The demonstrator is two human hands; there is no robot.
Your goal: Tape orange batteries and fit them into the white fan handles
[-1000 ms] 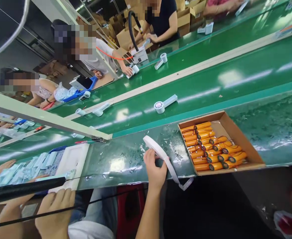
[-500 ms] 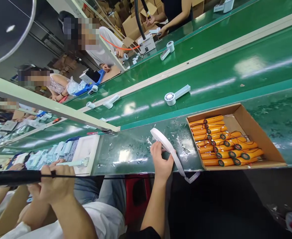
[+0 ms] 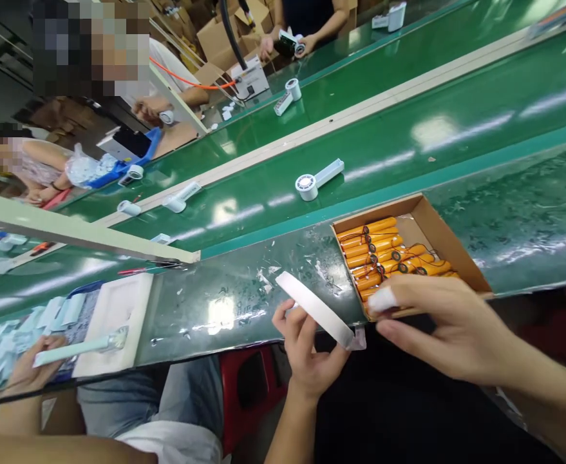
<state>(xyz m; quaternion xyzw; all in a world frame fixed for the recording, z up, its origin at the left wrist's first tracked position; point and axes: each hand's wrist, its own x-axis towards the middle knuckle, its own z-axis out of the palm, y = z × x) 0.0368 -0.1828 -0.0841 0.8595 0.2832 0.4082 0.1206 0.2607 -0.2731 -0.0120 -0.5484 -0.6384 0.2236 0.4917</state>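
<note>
Left hand [image 3: 306,351] fingers clasp white tape roll [image 3: 314,308] at table [image 3: 225,303] edge; right hand [image 3: 444,325] pinches its loose end [image 3: 358,338], beside cardboard box [image 3: 449,241] of orange batteries [image 3: 377,248].

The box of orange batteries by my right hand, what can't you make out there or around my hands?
Head view only:
- Box: the right hand covers its near rows of batteries, so no count.
- Right hand: a white cover on one fingertip; whether it grips anything is hidden.
- Tape roll in the left hand: its loose end near the right hand is too small to tell if touched.
</note>
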